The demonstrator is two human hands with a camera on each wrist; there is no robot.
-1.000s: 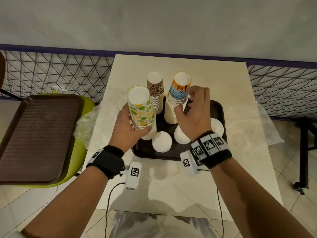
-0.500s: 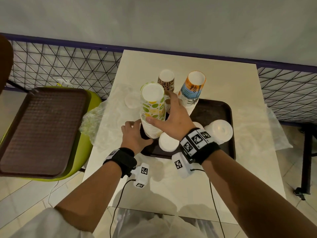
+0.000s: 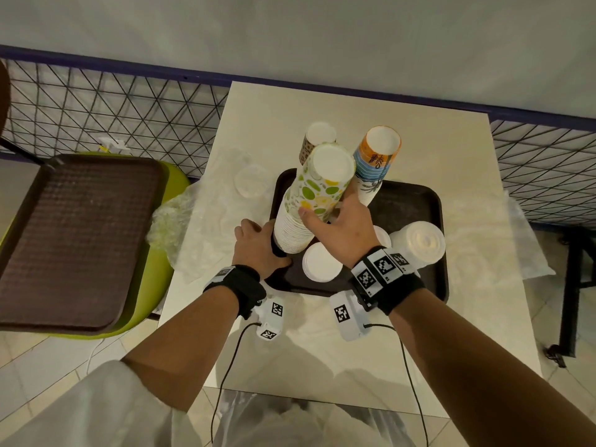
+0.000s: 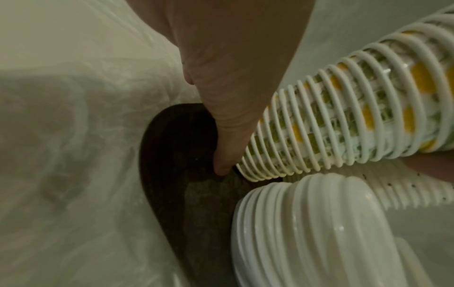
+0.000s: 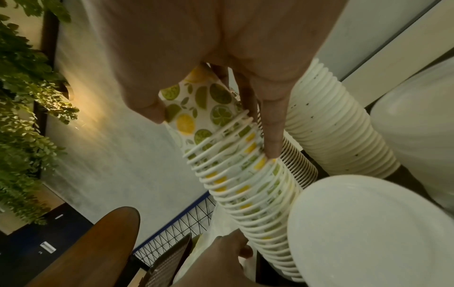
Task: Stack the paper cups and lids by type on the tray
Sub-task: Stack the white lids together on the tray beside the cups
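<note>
A tall stack of lemon-and-lime print cups (image 3: pixel 317 191) (image 4: pixel 343 116) (image 5: pixel 245 174) stands upside down, leaning, on the left front corner of the dark tray (image 3: pixel 412 201). My left hand (image 3: pixel 258 245) holds its base, with fingers (image 4: pixel 228 136) reaching down to the tray. My right hand (image 3: pixel 342 227) grips the stack higher up between thumb and fingers (image 5: pixel 270 126). Behind stand a brown-patterned cup stack (image 3: pixel 317 137) and an orange-and-blue cup stack (image 3: pixel 375 162). White lid stacks sit at the tray's front (image 3: pixel 322 262) (image 4: pixel 319 233) and right (image 3: pixel 419 240).
Crumpled clear plastic (image 3: pixel 209 227) and a clear lid (image 3: pixel 251 182) lie on the table left of the tray, more plastic (image 3: pixel 503 240) on the right. A second brown tray (image 3: pixel 74 240) rests on a green chair at left. A wire fence (image 3: pixel 113 117) runs behind.
My left hand slid from the lemon stack's middle down to its base. My right hand left the orange-and-blue stack and took hold of the lemon stack, which now stands on the tray.
</note>
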